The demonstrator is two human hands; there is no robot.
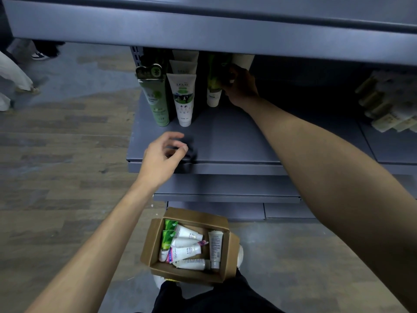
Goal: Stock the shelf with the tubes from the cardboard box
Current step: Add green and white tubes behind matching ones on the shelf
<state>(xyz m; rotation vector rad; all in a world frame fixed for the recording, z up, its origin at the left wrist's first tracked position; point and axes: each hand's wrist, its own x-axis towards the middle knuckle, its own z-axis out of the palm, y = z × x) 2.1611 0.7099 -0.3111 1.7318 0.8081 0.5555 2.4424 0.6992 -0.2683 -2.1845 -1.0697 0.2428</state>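
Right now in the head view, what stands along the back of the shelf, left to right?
Green tube → white tube → green-and-white tube → right hand, gripping a tube at the back. Left hand hovers empty nearer the shelf front edge.

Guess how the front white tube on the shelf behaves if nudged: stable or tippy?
Probably tippy: the white tube stands on its narrow cap, wider at the top. It sits beside the green tube, so a leftward nudge would likely knock that over too. Its glossy plastic looks somewhat slippery and probably squeezes under grip.
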